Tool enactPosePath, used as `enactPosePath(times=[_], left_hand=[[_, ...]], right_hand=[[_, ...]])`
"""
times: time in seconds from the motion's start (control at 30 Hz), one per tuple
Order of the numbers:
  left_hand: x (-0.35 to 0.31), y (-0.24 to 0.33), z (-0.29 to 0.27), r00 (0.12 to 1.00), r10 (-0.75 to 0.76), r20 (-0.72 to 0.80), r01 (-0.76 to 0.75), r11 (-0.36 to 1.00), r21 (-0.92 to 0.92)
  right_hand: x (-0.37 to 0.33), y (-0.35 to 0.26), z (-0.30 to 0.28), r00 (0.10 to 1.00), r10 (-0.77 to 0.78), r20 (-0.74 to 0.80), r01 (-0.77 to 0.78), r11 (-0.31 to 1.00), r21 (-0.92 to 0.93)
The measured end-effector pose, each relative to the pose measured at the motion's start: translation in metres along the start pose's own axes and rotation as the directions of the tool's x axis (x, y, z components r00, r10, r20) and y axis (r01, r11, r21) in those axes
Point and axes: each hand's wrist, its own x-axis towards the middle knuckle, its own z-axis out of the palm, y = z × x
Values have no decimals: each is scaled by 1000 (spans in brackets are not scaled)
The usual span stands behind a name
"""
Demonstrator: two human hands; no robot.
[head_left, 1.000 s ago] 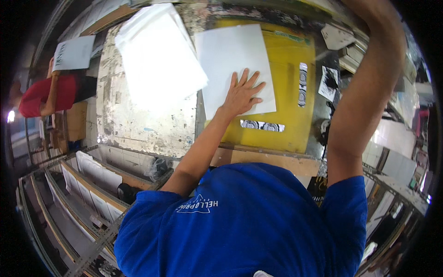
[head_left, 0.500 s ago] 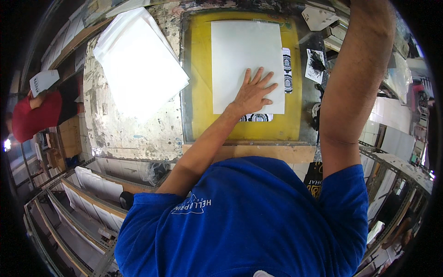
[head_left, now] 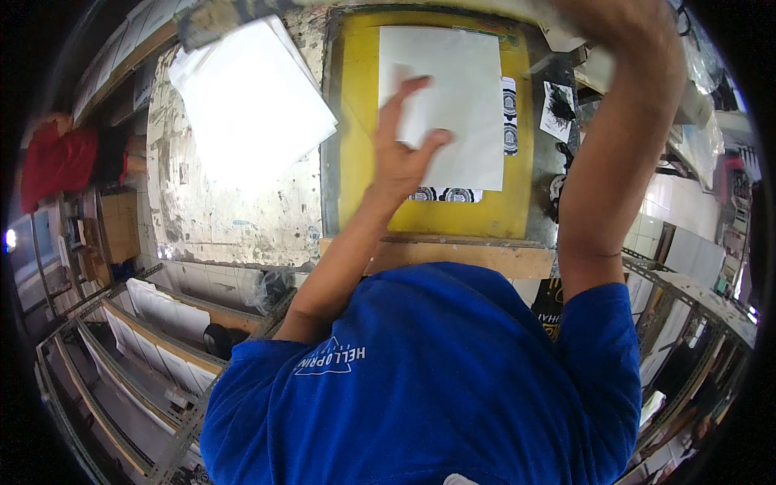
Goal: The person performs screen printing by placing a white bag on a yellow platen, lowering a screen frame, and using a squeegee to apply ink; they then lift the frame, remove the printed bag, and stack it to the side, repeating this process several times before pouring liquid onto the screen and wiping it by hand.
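A white sheet of paper (head_left: 461, 105) lies on the yellow screen-like panel (head_left: 356, 178). Dark round printed emblems on white strips (head_left: 509, 121) peek out along its right and lower edges. Over the sheet's left side is my left hand (head_left: 402, 158), its thumb and fingers apart and partly blurred, with nothing in it. My right arm reaches up to the top edge, where my right hand (head_left: 602, 18) is smeared by motion and its fingers are hidden. Close to it, a pale, stained bar (head_left: 242, 20) runs blurred across the top of the view.
A stack of white sheets (head_left: 250, 113) lies on the paint-stained table (head_left: 186, 218) at left. To the right is a small paper with a black smear (head_left: 558, 111). Metal racks (head_left: 121, 388) stand at lower left. A person in red (head_left: 61, 162) is at far left.
My left hand has come off the white sheet and shifted left. My right forearm now bends leftward at the top, and the pale bar has come further into view there.
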Motion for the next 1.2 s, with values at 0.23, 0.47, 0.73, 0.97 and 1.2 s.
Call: enactPosePath(times=[0.23, 0.47, 0.73, 0.97, 1.2], left_hand=[[-32, 53, -101, 845, -323, -427, 118, 891, -439], [-156, -43, -115, 915, -351, -201, 349, 936, -45], [-171, -56, -115, 969, -208, -132, 245, 769, 591], [-172, -53, -117, 965, -230, -131, 260, 745, 614], [-177, -55, -118, 951, -274, -139, 302, 746, 593]], right_hand=[[-98, -23, 75, 995, 103, 18, -98, 978, -186], [-199, 5, 185, 971, 225, 85, -236, 961, 143], [-234, 5, 242, 848, 326, 418, -295, 945, -140], [-178, 93, 284, 924, 324, 203, -301, 944, -138], [-96, 190, 324, 981, 191, 15, -184, 963, -198]])
